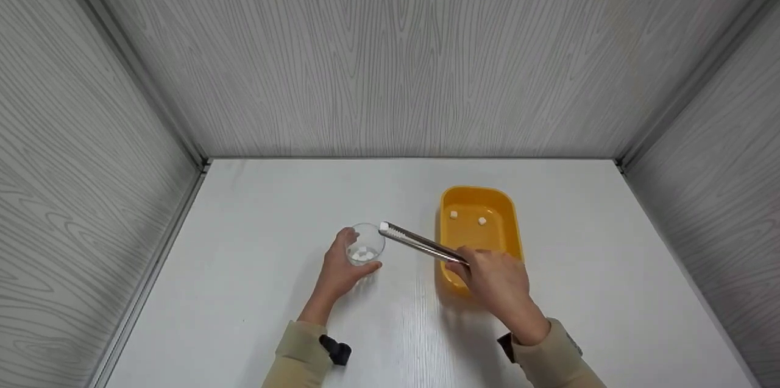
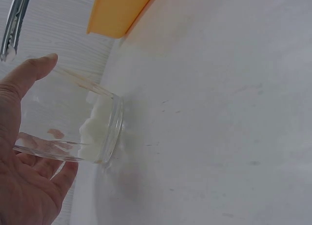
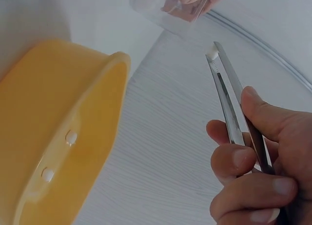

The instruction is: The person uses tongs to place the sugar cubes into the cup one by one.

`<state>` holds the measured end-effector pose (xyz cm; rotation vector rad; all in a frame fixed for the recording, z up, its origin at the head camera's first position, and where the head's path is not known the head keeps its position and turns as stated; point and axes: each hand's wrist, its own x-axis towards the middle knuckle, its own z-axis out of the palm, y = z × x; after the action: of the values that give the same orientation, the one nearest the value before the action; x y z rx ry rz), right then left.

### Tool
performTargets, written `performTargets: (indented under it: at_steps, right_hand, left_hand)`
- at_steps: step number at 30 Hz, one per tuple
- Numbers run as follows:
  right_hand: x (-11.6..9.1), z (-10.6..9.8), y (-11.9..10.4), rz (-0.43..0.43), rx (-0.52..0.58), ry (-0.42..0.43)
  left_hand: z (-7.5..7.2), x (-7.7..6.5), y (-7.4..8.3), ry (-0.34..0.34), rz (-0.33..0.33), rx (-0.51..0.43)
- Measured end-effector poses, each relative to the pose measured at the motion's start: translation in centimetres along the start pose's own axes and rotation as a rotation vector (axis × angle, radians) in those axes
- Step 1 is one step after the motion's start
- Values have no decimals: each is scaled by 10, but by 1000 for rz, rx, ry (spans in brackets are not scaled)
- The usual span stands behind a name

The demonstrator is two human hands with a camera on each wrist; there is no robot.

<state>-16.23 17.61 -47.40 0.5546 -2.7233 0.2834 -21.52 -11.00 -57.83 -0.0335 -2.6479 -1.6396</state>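
Observation:
My left hand [image 1: 339, 269] grips a clear cup [image 2: 63, 112], thumb on one side and fingers on the other. Several white cubes [image 2: 96, 130] lie in the bottom of the cup. In my right hand [image 1: 496, 278] is a pair of metal tongs [image 3: 226, 95], squeezed between thumb and fingers. One small white cube [image 3: 212, 54] is pinched at the tongs' tips, which in the head view stand by the cup's right rim. Two more white cubes [image 1: 482, 221] sit inside the yellow tray [image 1: 517, 226], beneath and beyond my right hand.
The white table [image 1: 256, 211] is bounded by grey wood-grain panels at the back [image 1: 390, 59], left and right. The yellow tray stands right of the cup, its walls raised above the table.

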Motion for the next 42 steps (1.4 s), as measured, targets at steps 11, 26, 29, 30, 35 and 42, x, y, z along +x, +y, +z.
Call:
performTargets:
  at_steps: [11, 26, 29, 30, 35, 42]
  right_hand:
    - [-1, 7, -6, -13, -3, 11]
    - [-5, -3, 21, 182, 49, -120]
    - [-7, -6, 28, 221, 62, -146]
    - [-8, -6, 30, 230, 63, -150]
    - [-15, -6, 42, 239, 59, -118]
    - [-21, -5, 59, 234, 31, -79]
  left_hand:
    - [0, 0, -2, 3, 22, 0]
    - [1, 1, -3, 19, 21, 19]
    - [0, 0, -3, 18, 22, 19]
    - [0, 0, -3, 17, 22, 21]
    - [0, 0, -2, 14, 27, 21]
    - [0, -1, -2, 11, 26, 13]
